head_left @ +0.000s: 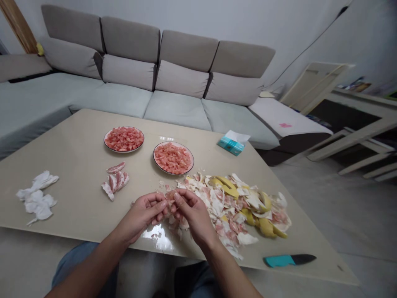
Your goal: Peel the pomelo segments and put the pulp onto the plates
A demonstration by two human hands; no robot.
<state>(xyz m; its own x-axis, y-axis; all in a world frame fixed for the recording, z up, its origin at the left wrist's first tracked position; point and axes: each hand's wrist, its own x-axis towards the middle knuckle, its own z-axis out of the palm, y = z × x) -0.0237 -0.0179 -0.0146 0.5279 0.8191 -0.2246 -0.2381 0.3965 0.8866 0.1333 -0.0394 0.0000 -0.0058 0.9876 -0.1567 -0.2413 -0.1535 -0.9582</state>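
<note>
My left hand point(145, 213) and my right hand point(190, 213) meet above the near edge of the beige table point(77, 153), fingers curled round a pink pomelo segment point(170, 196) pinched between the thumbs. Right of my hands lies a heap of yellow rind, white pith and pink membrane scraps point(238, 205). Left of them, several unpeeled pink segments point(115, 181) lie loose on the table. Farther back stand two plates of peeled pink flesh, the left plate point(124, 138) and the right plate point(173, 158).
A knife with a teal handle point(289, 260) lies at the near right of the table. Crumpled white tissues point(37, 198) sit at the left, a teal tissue pack point(233, 142) at the far right. A grey sofa point(155, 82) lines the far side.
</note>
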